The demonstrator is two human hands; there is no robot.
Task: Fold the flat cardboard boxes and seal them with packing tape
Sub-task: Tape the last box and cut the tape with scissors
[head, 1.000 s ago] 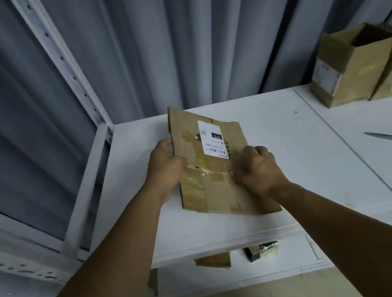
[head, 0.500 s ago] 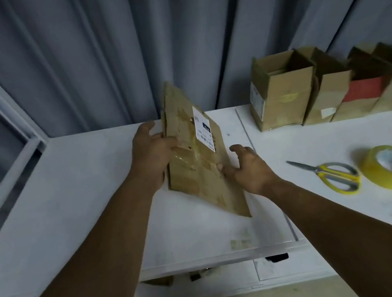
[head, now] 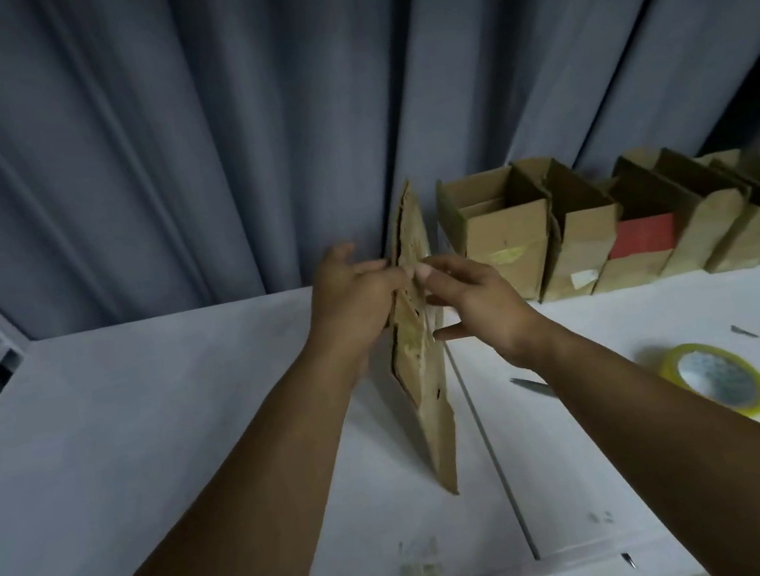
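Holding flattened brown cardboard box (head: 425, 370) on edge over the white tabletop (head: 169, 442), lower corner pointing down near the seam between the two tabletop panels; cannot tell if that corner touches. Seen almost edge-on, so likely turned upright to get at the panels and pop them apart. Left hand (head: 352, 299) pressed flat against the left face, fingers wrapped to the edge: grip closed on the box, carrying it. Right hand (head: 474, 303) on the opposite side, fingertips pinching the upper edge, thumb splayed low beside the right face: grip narrow on the box, probably to pry one layer off the other. Step in hand: opening the flat blank into a tube. No flaps folded, no tape on yet.

Yellow roll of packing tape (head: 717, 378) lying flat to the right, well apart, within reach for sealing. Metal scissor blade tip (head: 533, 385) poking out from behind the right forearm. Row of opened brown cardboard boxes (head: 606, 229) lined against the grey curtain (head: 243, 111) at the back, out of the work zone.
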